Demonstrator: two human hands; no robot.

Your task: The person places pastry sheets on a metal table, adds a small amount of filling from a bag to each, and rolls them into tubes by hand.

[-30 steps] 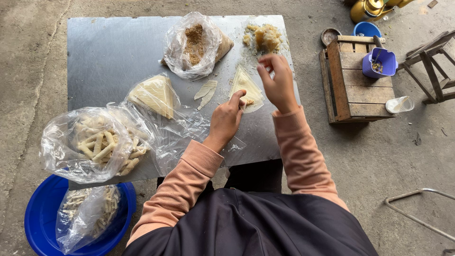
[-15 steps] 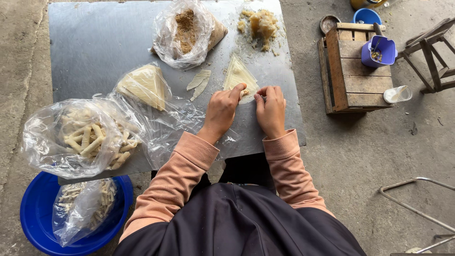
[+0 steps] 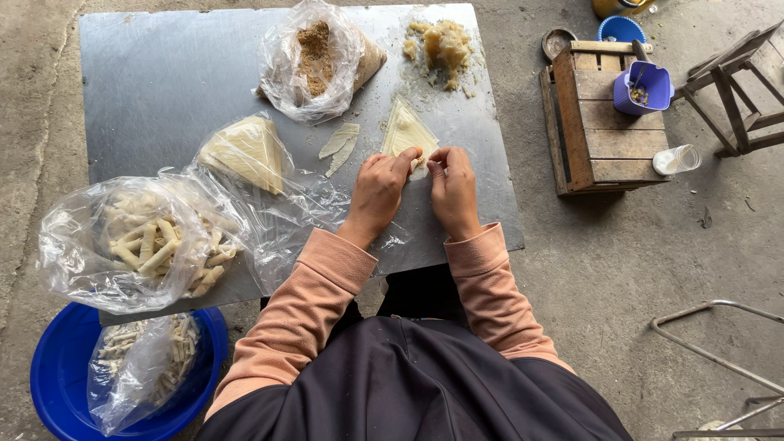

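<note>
Because the left hand (image 3: 378, 192) and right hand (image 3: 453, 186) cover its near edge, what lies between the fingertips is hidden; both pinch the pale triangular wrapper (image 3: 406, 132), flat on the metal table (image 3: 163, 82) below the filling heap (image 3: 443, 45).

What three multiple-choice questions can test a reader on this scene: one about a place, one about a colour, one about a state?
1. Where does the basin stand?
A. on the metal table
B. on the floor by the table's near left corner
C. on the wooden crate

2. What colour are the person's sleeves?
A. peach-pink
B. green
C. white

3. What are both hands doing?
A. resting in the lap
B. pinching the near end of the pastry wrapper
C. holding the basin

Answers: 1 B, it sits below the table edge; 2 A, both sleeves show that colour; 3 B, the left hand and right hand meet on it.
</note>
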